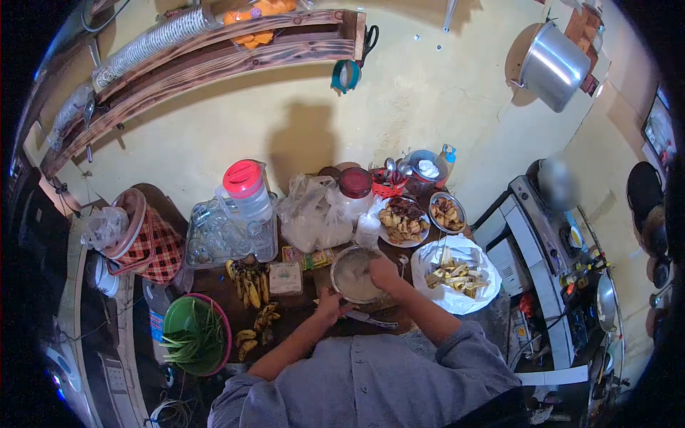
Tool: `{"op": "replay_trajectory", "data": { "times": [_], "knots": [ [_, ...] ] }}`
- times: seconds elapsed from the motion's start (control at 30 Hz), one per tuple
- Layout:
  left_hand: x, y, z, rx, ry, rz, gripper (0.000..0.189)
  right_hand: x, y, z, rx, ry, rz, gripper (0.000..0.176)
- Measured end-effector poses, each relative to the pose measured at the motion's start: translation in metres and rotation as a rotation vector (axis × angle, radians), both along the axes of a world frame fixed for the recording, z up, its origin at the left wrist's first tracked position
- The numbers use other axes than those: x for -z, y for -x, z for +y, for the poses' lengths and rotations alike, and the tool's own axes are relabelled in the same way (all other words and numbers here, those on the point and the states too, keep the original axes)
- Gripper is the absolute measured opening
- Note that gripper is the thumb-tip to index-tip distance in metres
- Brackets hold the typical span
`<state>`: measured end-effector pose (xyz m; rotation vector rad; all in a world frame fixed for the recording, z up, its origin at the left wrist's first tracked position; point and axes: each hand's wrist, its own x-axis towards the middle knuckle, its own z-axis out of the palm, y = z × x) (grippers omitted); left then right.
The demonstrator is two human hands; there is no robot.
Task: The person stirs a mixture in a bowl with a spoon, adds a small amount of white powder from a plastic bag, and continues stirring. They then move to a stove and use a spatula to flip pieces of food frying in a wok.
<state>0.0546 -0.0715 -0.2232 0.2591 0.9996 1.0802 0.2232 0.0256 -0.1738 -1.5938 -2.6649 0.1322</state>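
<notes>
A round metal bowl [334, 277] of pale, batter-like mix [353, 277] stands near the table's front edge. My left hand [330, 307] grips its lower left rim. Closed above the mix, at the bowl's right side, is my right hand [384, 274]; what its fingers hold is hidden. A knife [371, 319] lies just below the bowl. To the right, a white plastic bag [481, 271] lies spread with banana peels [457, 278] on it. Ripe bananas [250, 285] and a square white-topped container [285, 278] are to the left.
Behind the bowl stand a plate of fried pieces [403, 225], a smaller bowl [447, 212], a plastic bag [314, 214] and a red-lidded jar [355, 183]. A tray of glasses [271, 253] with a red-lidded pitcher [247, 191] is left. A green basin [182, 324] holds long leaves. A stove [535, 207] stands right.
</notes>
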Motion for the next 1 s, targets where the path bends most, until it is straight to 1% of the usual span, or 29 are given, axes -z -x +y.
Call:
{"op": "replay_trajectory", "data": {
  "times": [0.03, 0.1, 0.13, 0.2, 0.23, 0.27, 0.3, 0.33, 0.4, 0.43, 0.5, 0.63, 0.7, 0.73, 0.8, 0.83, 0.9, 0.93, 0.97, 1.0],
  "knots": [
    [-0.002, 0.0, 0.0, 0.0, -0.002, 0.002, 0.033, -0.022, 0.001, -0.003, 0.0, -0.002, 0.002, 0.013],
    [-0.003, -0.001, -0.001, -0.021, -0.005, -0.008, 0.031, -0.064, -0.003, -0.005, 0.118, 0.1, -0.157, 0.013],
    [-0.001, -0.001, -0.001, -0.021, -0.005, -0.01, 0.031, -0.065, 0.0, -0.003, 0.118, 0.1, -0.159, 0.013],
    [0.002, 0.0, -0.002, -0.008, -0.028, 0.008, 0.032, -0.062, 0.007, -0.002, 0.234, 0.059, -0.139, 0.013],
    [-0.006, -0.001, -0.003, -0.007, -0.027, 0.007, 0.032, -0.049, 0.005, -0.001, 0.236, 0.061, -0.14, 0.013],
    [-0.014, 0.0, -0.004, 0.001, -0.005, -0.004, 0.032, -0.029, 0.001, -0.001, 0.064, 0.082, -0.061, 0.013],
    [-0.02, 0.001, -0.005, 0.008, 0.015, -0.014, 0.033, -0.032, 0.003, -0.005, -0.107, 0.102, 0.019, 0.013],
    [-0.02, 0.002, -0.004, 0.008, 0.014, -0.013, 0.033, -0.037, 0.004, -0.003, -0.107, 0.1, 0.021, 0.013],
    [-0.017, 0.003, -0.005, 0.018, 0.004, -0.009, 0.034, -0.053, 0.006, 0.006, -0.267, -0.035, -0.283, 0.013],
    [-0.014, 0.003, -0.005, 0.02, 0.007, -0.009, 0.034, -0.053, 0.005, 0.011, -0.265, -0.032, -0.284, 0.013],
    [-0.01, 0.004, -0.005, 0.003, -0.031, -0.063, 0.032, -0.05, 0.005, 0.02, -0.553, -0.518, -0.043, 0.011],
    [-0.014, 0.003, -0.006, -0.018, -0.017, -0.003, 0.03, -0.053, 0.001, 0.017, -0.505, -0.582, -0.1, 0.009],
    [-0.018, 0.002, -0.007, -0.036, -0.028, -0.053, 0.029, -0.055, 0.0, 0.008, -0.24, -0.196, -0.397, 0.01],
    [-0.017, 0.003, -0.007, -0.038, -0.028, -0.053, 0.029, -0.068, 0.002, -0.001, -0.242, -0.197, -0.397, 0.01],
    [-0.011, 0.005, -0.005, 0.006, -0.03, -0.113, 0.028, -0.088, 0.003, -0.018, -0.048, 0.053, -0.307, 0.008],
    [-0.006, 0.005, -0.004, 0.007, -0.03, -0.113, 0.028, -0.083, 0.001, -0.018, -0.048, 0.053, -0.308, 0.008],
    [0.003, 0.002, -0.001, -0.007, 0.018, -0.027, 0.026, -0.061, -0.007, -0.013, -0.143, 0.255, -0.152, 0.01],
    [-0.005, 0.0, -0.002, -0.003, 0.018, -0.027, 0.026, -0.047, -0.011, -0.008, -0.138, 0.254, -0.152, 0.01],
    [-0.021, -0.002, -0.005, -0.02, 0.016, 0.004, 0.027, -0.03, -0.014, -0.002, -0.141, 0.18, -0.061, 0.01],
    [-0.03, -0.003, -0.006, -0.038, 0.014, 0.035, 0.028, -0.03, -0.013, 0.0, -0.145, 0.104, 0.028, 0.01]
  ]
}}
